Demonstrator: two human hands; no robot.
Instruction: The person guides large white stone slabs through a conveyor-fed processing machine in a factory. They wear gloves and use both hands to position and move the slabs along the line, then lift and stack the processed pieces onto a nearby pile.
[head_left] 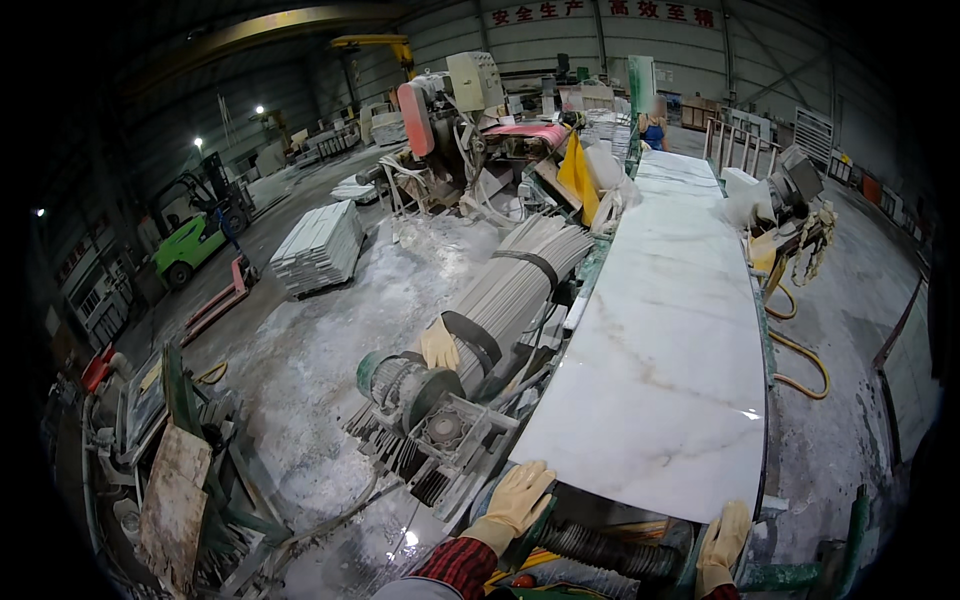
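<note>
A long white marble slab (660, 390) with faint brown veins lies on a green-framed machine bed and runs away from me. My left hand (518, 498), in a cream work glove, touches the slab's near left corner with its fingers stretched out. At the near right corner is my right hand (724, 540), gloved alike. Its fingers extend along the slab's edge, its thumb lies to the left, and it looks open. Below the slab's near edge, a dark ribbed hose (610, 548) shows between my hands.
Left of the bed stands a dusty motor (415, 390) with a loose glove (439, 345) on it. Farther left are stacked slabs (318, 247), a pallet jack (220, 300) and a green forklift (190, 245). A person (654, 132) stands at the bed's far end. Yellow hoses (805, 365) hang at right.
</note>
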